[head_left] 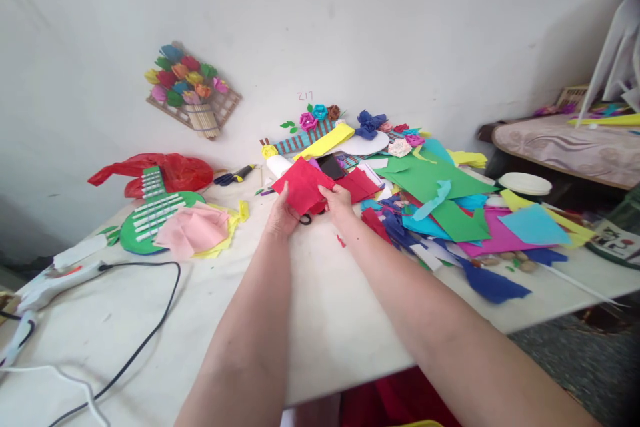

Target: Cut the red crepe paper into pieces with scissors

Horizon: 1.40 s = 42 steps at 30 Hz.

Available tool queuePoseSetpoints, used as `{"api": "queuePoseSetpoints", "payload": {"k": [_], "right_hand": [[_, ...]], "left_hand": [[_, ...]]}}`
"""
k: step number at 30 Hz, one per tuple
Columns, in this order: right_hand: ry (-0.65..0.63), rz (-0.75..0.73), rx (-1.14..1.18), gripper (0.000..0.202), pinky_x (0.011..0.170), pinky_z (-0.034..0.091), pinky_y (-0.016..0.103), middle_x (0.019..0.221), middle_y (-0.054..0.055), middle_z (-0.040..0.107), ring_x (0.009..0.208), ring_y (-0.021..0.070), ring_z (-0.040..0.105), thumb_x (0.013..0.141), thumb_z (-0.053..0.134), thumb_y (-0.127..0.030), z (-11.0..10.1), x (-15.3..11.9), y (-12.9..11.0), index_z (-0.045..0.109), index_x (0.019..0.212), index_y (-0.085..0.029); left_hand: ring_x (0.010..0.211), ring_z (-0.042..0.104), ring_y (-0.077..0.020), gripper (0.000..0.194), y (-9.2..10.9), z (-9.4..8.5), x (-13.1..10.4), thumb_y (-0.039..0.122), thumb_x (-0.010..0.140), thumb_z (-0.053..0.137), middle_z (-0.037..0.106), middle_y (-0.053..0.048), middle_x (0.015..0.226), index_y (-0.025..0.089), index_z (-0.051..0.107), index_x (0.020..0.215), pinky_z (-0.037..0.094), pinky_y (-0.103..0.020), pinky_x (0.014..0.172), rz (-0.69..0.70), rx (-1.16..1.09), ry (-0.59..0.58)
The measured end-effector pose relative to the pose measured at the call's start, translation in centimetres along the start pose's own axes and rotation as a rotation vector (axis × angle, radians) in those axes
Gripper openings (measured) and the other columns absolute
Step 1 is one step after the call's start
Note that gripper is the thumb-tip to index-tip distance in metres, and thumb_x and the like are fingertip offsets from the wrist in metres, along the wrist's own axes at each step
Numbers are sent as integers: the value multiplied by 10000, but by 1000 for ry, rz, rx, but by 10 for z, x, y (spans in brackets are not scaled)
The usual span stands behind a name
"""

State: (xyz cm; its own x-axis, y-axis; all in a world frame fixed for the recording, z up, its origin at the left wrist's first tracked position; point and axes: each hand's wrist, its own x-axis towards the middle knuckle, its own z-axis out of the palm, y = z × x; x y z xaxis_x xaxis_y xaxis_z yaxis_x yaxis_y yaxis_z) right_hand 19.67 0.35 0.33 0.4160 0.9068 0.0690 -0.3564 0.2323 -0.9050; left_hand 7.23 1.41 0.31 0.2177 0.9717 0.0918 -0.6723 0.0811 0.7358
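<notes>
Both the left forearm [255, 320], around 7 o'clock, and the right forearm [425, 307], between 4 and 5 o'clock, are bare, rounded and slimmer toward the wrist. The left hand [284, 215] and right hand [339, 204] are ungloved. Between 5 and 6 o'clock shows deep red cloth [395, 401], seemingly clothing, with a curved yellow edge [424, 423] low on it.

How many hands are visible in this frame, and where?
2: the left hand at the left edge of the red paper, the right hand at its right edge. No other hands show.
</notes>
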Motion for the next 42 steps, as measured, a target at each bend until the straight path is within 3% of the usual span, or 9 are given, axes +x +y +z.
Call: {"api": "queuePoseSetpoints", "payload": {"k": [3,6,12,17,27,34,37,42], "right_hand": [[-14,-23,-2,92,385,306,192,480,-78,491,407,57,373,627,652,-223,2,-3,1,598,670,-163],[-41,-37,-17,95,408,329,195,469,-77,484,432,69,398,620,649,-231,3,-4,3,597,664,-164],[-64,-17,-37,138,398,321,195,485,-72,515,424,74,419,619,654,-254,2,-4,1,609,703,-154],[-92,2,-72,69,383,308,184,469,-57,539,421,86,482,641,618,-197,0,-4,-1,562,626,-158],[-101,7,-103,101,332,257,166,450,-57,534,429,103,536,651,625,-190,4,-3,8,544,597,-164],[-139,46,-140,119,345,278,170,448,-39,562,451,113,558,658,650,-183,8,-9,8,561,584,-159],[-158,56,-145,98,357,283,163,483,-24,600,495,125,593,659,655,-200,10,-10,11,579,615,-157],[-125,111,-105,104,340,259,161,481,-26,598,486,122,594,658,658,-178,13,-11,9,567,611,-156]], "left_hand": [[937,647,-248,278,-4,-2,2,164,753,637,688,-128,985,116,600,1025,515,-372,867,-8,42,35],[920,653,-250,275,-7,-5,6,87,710,654,692,-127,967,107,607,980,509,-383,881,30,36,100],[911,653,-265,255,-7,-10,9,81,653,702,699,-135,918,80,634,899,478,-426,916,127,57,87],[916,649,-276,231,-6,-10,9,67,623,710,704,-118,859,94,639,841,475,-446,912,166,60,121],[861,656,-264,239,-4,-12,13,4,647,589,687,-119,840,93,598,868,511,-421,835,111,24,220],[679,653,-189,226,-3,4,13,-6,677,438,660,-66,695,123,548,827,538,-332,710,76,-28,347],[664,650,-190,181,-1,11,13,42,691,424,641,-58,651,127,548,792,535,-311,664,59,-42,319],[719,660,-210,181,2,10,10,89,698,462,668,-73,720,124,584,827,540,-325,663,54,-58,149]]}}
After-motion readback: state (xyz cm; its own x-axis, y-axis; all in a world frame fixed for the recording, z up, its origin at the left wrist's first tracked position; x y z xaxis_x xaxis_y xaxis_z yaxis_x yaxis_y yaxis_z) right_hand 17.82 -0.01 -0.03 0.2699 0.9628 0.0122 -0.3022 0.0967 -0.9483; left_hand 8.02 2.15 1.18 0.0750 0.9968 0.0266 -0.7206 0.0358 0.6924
